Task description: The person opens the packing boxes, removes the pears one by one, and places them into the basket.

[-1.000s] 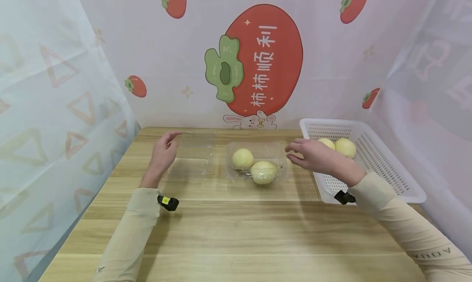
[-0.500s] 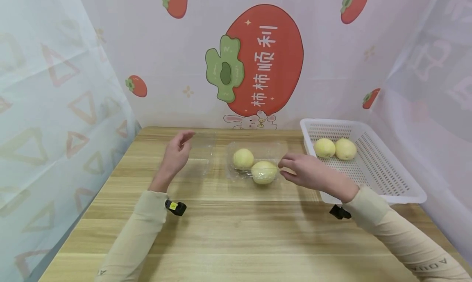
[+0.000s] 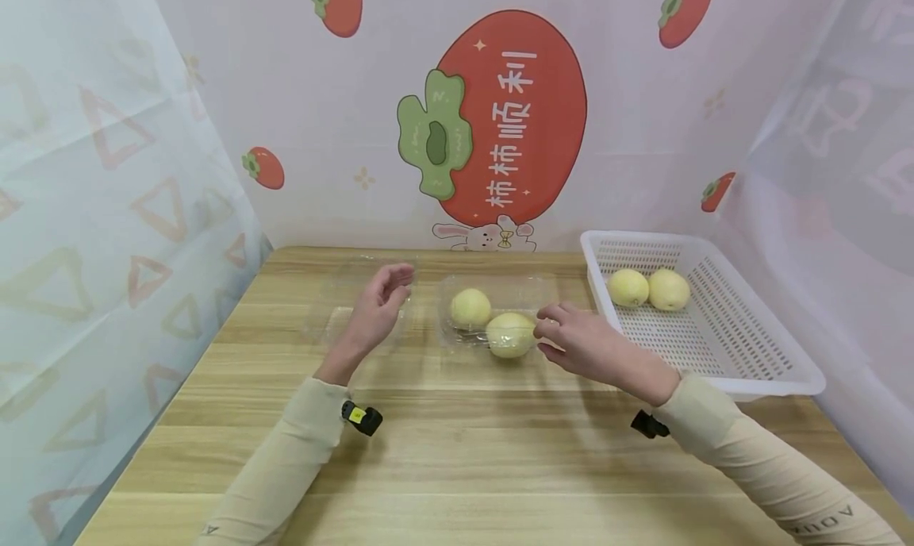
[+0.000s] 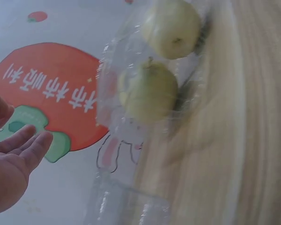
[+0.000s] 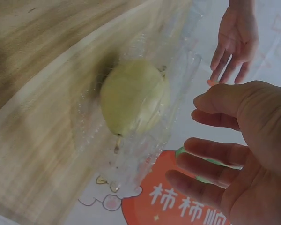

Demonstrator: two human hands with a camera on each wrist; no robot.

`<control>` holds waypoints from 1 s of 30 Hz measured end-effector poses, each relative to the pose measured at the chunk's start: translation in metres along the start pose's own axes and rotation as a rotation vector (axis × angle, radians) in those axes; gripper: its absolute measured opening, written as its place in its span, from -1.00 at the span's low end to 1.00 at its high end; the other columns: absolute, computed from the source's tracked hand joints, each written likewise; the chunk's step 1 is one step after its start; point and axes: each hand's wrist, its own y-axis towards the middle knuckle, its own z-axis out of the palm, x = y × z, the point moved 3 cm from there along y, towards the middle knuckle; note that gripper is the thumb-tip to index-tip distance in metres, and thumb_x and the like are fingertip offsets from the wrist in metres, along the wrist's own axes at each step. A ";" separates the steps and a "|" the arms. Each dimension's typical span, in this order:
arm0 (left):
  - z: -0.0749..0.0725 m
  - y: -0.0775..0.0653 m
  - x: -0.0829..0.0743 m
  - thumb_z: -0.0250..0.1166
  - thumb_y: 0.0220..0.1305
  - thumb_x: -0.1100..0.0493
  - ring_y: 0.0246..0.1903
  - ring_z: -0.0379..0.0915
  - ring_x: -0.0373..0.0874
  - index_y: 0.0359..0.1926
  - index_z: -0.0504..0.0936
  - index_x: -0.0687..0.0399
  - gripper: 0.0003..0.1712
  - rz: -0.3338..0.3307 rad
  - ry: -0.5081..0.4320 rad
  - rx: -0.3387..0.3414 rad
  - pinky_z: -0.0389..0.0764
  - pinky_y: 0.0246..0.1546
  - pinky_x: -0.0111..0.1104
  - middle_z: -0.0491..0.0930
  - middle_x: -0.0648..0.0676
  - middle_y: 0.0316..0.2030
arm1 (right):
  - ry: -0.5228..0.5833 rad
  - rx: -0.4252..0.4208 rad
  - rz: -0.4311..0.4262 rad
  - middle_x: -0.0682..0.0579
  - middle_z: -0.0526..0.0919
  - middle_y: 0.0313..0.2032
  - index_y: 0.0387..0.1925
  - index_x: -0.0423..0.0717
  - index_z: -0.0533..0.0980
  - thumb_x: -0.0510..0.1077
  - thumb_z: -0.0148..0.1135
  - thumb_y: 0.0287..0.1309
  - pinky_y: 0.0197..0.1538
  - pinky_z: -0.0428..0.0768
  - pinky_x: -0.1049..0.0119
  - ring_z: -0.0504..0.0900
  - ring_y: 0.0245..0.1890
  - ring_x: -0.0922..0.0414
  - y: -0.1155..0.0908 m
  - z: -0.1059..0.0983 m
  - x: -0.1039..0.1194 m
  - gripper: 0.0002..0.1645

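Observation:
Two pale yellow pears [image 3: 470, 309] lie in a clear plastic box [image 3: 524, 290] in the middle of the table. My left hand [image 3: 373, 312] hovers over a second clear plastic piece [image 3: 343, 324] on the left and holds nothing. Its fingers are relaxed in the left wrist view. My right hand [image 3: 589, 344] is at the right side of the box, fingertips close by the nearer pear [image 3: 510, 336]. Nothing is between its loosely bent fingers in the right wrist view, where the pear [image 5: 133, 98] shows through the plastic.
A white perforated basket [image 3: 743, 316] stands at the right of the wooden table [image 3: 457, 451], with two more pears [image 3: 669, 290] in its far left part. A printed cloth backdrop [image 3: 314, 133] rises behind the table, and pale cloth hangs at both sides.
My left hand has moved right across the left plastic piece. My right hand has moved left, from beside the basket to the right side of the box. The pears have not moved.

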 end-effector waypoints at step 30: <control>0.060 -0.016 0.035 0.41 0.17 -0.05 0.54 -0.24 0.14 0.57 -0.31 -0.08 0.25 -0.031 0.305 0.281 0.04 0.46 0.15 -0.24 0.19 0.57 | -0.150 -0.012 0.026 -0.16 0.62 -0.01 -0.42 -0.06 0.50 -0.14 0.43 0.03 -0.59 0.62 0.19 0.60 -0.15 -0.07 -0.009 0.016 0.005 -0.78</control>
